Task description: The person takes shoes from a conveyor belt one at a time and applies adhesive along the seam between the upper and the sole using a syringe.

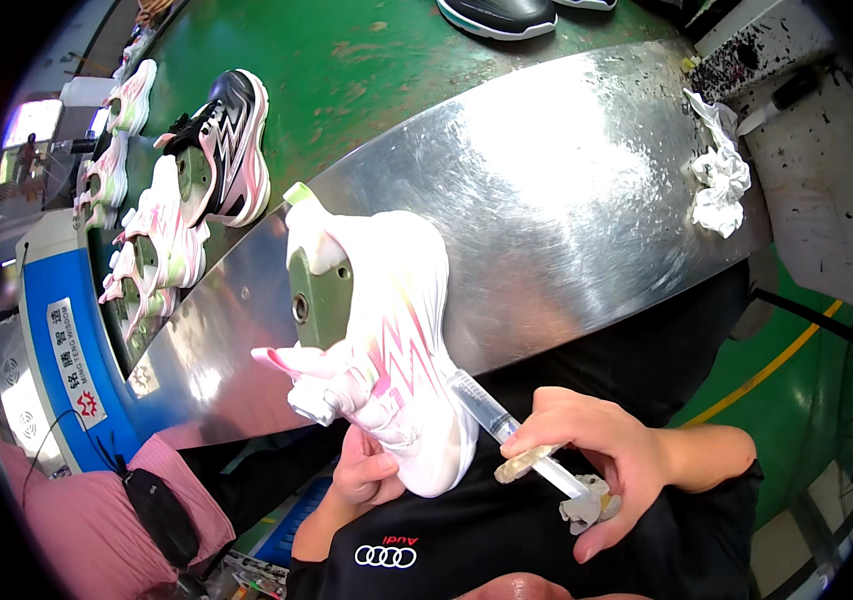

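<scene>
A white sneaker (416,290) with pink zigzag stripes has a green shoe last (321,300) inside it. My left hand (364,470) grips the shoe near its toe, with the fingers partly hidden behind it. In my right hand (601,440) is a clear plastic syringe (486,408), its flange and plunger end crusted with whitish residue. The syringe tip meets or nearly meets the shoe's side by the sole edge; whether it touches I cannot tell.
A shiny metal work plate (546,180) lies before me. Beyond it runs a green belt (346,60) carrying a black-and-pink sneaker (236,150), several white ones and a dark shoe (501,15). A crumpled white cloth (719,180) and a knife (781,100) are at the right. Someone's pink sleeve (186,480) shows lower left.
</scene>
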`<control>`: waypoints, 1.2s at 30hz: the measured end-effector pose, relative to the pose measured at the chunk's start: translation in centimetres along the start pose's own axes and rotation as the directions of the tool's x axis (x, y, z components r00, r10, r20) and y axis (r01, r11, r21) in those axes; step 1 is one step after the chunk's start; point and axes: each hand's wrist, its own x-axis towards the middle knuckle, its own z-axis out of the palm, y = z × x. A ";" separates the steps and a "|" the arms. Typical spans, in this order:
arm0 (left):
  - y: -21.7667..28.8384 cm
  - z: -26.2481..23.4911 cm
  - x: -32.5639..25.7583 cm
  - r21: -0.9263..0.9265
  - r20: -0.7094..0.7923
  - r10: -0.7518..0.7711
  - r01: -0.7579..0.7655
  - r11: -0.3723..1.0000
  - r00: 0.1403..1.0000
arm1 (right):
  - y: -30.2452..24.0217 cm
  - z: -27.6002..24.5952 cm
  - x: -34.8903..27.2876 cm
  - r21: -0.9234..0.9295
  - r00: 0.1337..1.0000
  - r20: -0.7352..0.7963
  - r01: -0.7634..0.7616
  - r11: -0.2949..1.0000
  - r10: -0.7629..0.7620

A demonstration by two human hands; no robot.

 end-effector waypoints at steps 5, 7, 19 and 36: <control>0.0 0.6 1.0 -0.042 0.118 -0.101 0.106 0.993 0.988 | -2.9 -0.2 -0.4 -0.016 0.997 -0.005 -0.075 0.997 0.075; -0.2 0.9 1.7 -0.075 0.170 -0.126 0.141 0.987 0.977 | -3.7 0.0 -1.0 -0.018 0.997 -0.002 -0.079 0.997 0.079; -0.7 5.7 7.2 -0.170 0.421 -0.265 0.362 0.916 0.867 | -8.8 -0.1 -4.3 -0.254 0.996 -0.047 -0.091 0.963 0.082; -1.0 7.8 10.4 -0.255 0.554 -0.096 0.279 0.926 0.827 | -8.8 0.7 -4.5 -0.612 0.996 -0.086 -0.040 0.790 -0.016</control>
